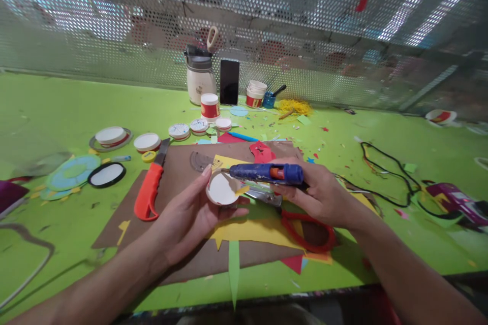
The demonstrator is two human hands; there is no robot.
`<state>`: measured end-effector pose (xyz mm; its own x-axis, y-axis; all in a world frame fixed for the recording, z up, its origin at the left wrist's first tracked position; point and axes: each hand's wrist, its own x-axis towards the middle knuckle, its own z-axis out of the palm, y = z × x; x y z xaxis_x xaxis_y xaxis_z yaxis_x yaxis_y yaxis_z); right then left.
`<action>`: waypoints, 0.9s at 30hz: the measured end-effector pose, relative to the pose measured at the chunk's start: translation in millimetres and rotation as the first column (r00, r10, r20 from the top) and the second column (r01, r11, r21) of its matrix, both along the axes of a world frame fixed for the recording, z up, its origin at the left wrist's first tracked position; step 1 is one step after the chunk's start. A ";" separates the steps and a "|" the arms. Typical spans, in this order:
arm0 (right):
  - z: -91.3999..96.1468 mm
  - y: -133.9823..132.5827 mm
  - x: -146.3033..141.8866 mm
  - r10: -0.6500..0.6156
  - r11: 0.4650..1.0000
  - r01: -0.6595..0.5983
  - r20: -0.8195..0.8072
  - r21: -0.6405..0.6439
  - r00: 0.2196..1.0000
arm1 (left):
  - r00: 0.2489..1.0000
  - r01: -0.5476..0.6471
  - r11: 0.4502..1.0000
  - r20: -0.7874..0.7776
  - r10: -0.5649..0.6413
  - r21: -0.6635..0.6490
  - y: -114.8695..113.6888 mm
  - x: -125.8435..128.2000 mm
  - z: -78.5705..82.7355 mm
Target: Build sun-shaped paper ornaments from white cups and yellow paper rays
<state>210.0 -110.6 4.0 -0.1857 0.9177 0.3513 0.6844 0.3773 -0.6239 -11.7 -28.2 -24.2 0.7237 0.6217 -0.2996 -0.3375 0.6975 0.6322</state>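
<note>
My left hand is closed around a small white paper cup, holding it on its side with the round bottom facing me. My right hand grips a blue hot glue gun with an orange trigger, its nozzle touching the cup's upper rim. Both hands hover above yellow paper lying on a brown cardboard sheet. Red-handled scissors lie under my right hand.
An orange-handled knife lies on the cardboard's left side. Cut cup rings and lids sit on the green table, with a jug, phone and cups at the mesh wall. A black cord runs right.
</note>
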 end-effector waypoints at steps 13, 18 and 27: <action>-3.1 -0.7 1.4 -0.019 0.999 0.018 0.042 0.040 0.999 | 1.000 -0.011 1.000 0.003 0.011 -0.003 0.5 -0.6 -1.8; -5.2 -1.0 2.1 -0.023 0.997 0.018 0.061 0.079 0.998 | 1.000 -0.013 1.000 0.003 0.013 -0.009 0.7 -1.0 -2.3; -6.2 -2.7 1.7 -0.027 0.995 0.021 0.064 0.093 0.998 | 1.000 -0.030 0.999 0.003 0.030 -0.013 0.7 -2.0 -3.0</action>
